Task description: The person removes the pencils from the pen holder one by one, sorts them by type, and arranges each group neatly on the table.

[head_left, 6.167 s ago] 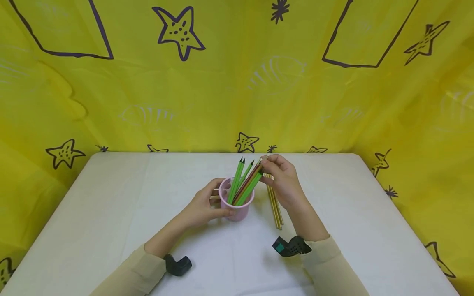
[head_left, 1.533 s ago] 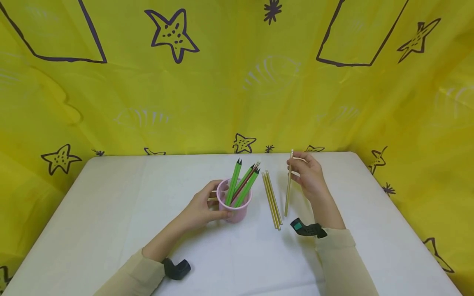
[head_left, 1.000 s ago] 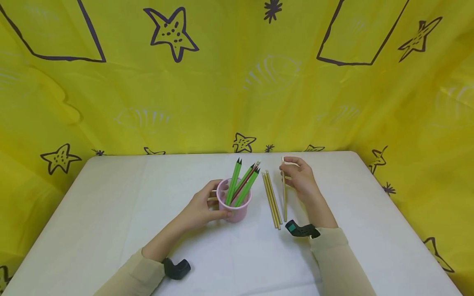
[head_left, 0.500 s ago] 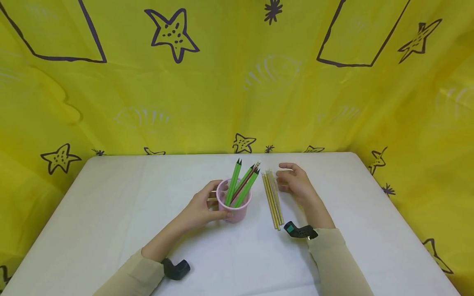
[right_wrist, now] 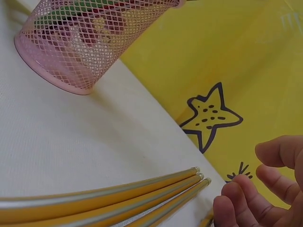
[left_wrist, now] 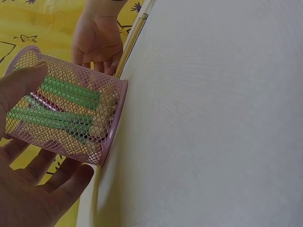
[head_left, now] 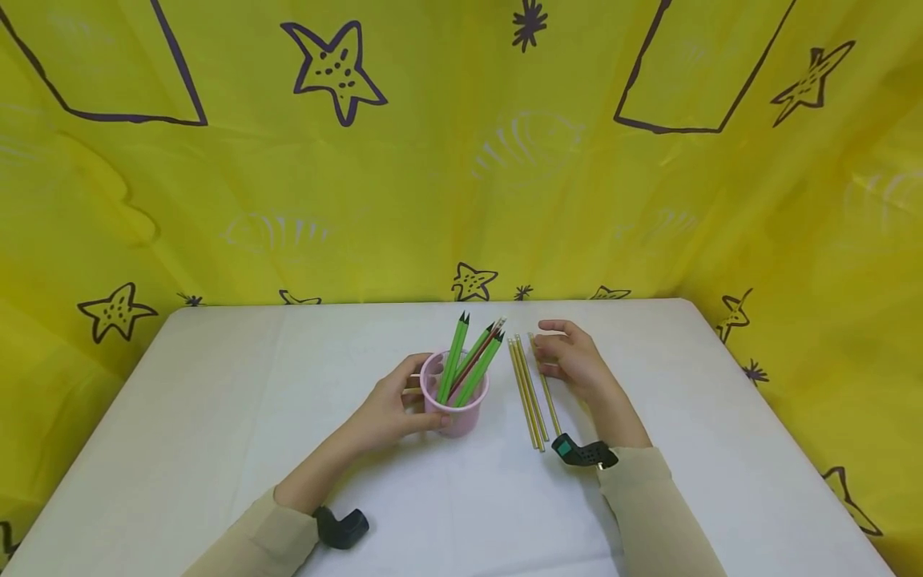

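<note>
A pink mesh pencil cup stands on the table, gripped by my left hand with the thumb in front and the fingers round its far side. Several green pencils with black tips lean inside it, beside a dark red pencil. Right of the cup, three gold pencils lie side by side. Another gold pencil lies slightly apart from them, under the fingertips of my right hand. In the right wrist view, that hand's fingers are loosely bent and its thumb stands apart.
A white cloth covers the table. Yellow printed fabric with starfish drawings hangs behind it and along both sides. Dark wrist cameras sit at both cuffs.
My right hand has moved left with the gold pencil, put it down beside the other gold ones and let it go. My left hand has kept its grip on the pencil cup.
</note>
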### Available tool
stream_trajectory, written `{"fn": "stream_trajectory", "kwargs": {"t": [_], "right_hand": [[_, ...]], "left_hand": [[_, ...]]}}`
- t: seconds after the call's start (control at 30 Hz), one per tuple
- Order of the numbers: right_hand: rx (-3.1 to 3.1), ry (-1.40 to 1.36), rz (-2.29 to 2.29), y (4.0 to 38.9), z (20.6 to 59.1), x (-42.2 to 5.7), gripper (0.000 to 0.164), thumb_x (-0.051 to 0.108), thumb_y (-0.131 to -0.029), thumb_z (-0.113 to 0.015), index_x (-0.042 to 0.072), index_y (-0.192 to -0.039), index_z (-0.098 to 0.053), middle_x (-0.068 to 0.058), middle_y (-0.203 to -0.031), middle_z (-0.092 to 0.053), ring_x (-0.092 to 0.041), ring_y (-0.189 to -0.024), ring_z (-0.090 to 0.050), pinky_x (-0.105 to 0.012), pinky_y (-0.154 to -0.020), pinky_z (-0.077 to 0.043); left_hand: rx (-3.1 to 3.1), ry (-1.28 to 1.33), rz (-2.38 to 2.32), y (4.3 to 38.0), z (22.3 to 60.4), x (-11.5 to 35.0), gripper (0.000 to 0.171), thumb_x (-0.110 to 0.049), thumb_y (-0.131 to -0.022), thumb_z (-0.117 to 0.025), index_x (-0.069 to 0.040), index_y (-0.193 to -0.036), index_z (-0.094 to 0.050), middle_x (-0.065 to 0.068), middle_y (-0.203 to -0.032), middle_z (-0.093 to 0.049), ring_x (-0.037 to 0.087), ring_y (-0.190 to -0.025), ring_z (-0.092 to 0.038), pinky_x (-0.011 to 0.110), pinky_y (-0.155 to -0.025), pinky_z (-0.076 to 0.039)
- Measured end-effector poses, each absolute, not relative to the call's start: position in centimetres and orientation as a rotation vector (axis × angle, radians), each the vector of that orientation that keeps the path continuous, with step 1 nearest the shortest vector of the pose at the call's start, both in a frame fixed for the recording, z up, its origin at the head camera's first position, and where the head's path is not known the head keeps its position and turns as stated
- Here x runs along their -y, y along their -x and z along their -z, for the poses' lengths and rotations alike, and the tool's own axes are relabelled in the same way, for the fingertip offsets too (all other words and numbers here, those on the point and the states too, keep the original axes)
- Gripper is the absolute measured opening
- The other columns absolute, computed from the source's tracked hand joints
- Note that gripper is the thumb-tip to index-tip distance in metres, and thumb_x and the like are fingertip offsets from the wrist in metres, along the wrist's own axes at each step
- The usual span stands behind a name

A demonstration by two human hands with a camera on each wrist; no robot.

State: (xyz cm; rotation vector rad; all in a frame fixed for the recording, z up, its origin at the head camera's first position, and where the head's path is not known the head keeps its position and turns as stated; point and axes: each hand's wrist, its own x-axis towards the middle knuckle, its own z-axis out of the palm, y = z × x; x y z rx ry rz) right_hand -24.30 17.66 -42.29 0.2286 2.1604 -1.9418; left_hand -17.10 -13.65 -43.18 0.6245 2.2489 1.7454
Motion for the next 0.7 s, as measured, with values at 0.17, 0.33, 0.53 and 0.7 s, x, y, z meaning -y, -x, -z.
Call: {"fn": "stream_trajectory", "kwargs": {"t": [0.17,0.33,0.53,0.7], "right_hand": [[-2.189,-0.17,1.943,24.2,41.7,-17.4,0.051,0.019,-0.1,-0.06,0.002,-0.144,-0.04,-0.016,-0.118,-0.058,-0.019,-0.095,-0.062,-0.028,-0.078,-0.06],[-2.242,-0.092,1.948,23.8,40.6,-16.7,0.048,0.026,-0.102,-0.058,0.002,-0.142,-0.045,-0.023,-0.128,-0.056,-0.028,-0.105,-0.062,-0.031,-0.084,-0.06],[-2.245,0.056,1.96,22.7,39.2,-15.5,0.047,0.036,-0.103,-0.054,0.005,-0.138,-0.05,-0.025,-0.13,-0.055,-0.039,-0.117,-0.058,-0.043,-0.095,-0.057],[-2.247,0.181,1.984,22.1,38.3,-14.4,0.043,0.036,-0.103,-0.055,0.007,-0.134,-0.054,-0.022,-0.124,-0.058,-0.034,-0.11,-0.061,-0.038,-0.09,-0.059]], "left_hand": [[-2.241,-0.626,-1.752,17.1,43.1,13.6,0.083,-0.014,-0.078,-0.086,-0.015,-0.147,-0.04,0.013,-0.142,-0.051,0.037,-0.125,-0.057,0.045,-0.101,-0.052],[-2.24,-0.622,-1.753,17.1,43.0,13.6,0.083,-0.013,-0.077,-0.086,-0.015,-0.146,-0.041,0.012,-0.141,-0.051,0.037,-0.125,-0.057,0.045,-0.101,-0.052],[-2.245,-0.612,-1.741,17.1,43.3,13.5,0.083,-0.015,-0.077,-0.086,-0.013,-0.147,-0.04,0.012,-0.143,-0.051,0.037,-0.126,-0.056,0.045,-0.102,-0.052],[-2.249,-0.618,-1.744,17.1,43.2,13.6,0.083,-0.014,-0.077,-0.086,-0.015,-0.146,-0.04,0.013,-0.142,-0.051,0.037,-0.125,-0.057,0.045,-0.102,-0.052]]}}
